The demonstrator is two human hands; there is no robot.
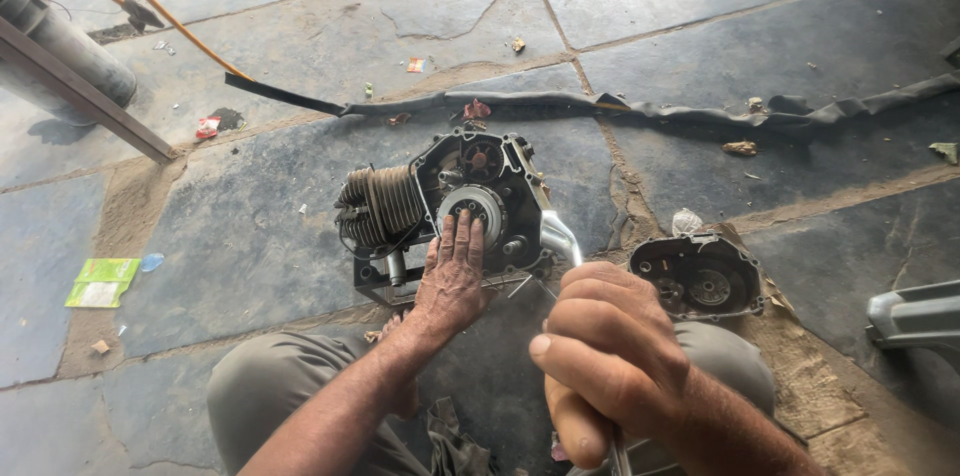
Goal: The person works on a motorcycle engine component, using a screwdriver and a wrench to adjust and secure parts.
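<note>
A small motorcycle engine with cooling fins lies on the stone floor, its side cover off and the round clutch showing. My left hand rests flat with its fingers on the clutch's lower edge. Close to the camera, my right hand is a fist around a thin metal tool handle that points down out of the frame; a shiny metal lever shows just above the knuckles. The removed engine cover lies inside-up to the right of the engine.
A long black rubber inner tube stretches across the floor behind the engine. A grey cylinder and a metal bar stand far left, a green packet lies left, and a grey plastic part pokes in at the right. My knees flank the engine.
</note>
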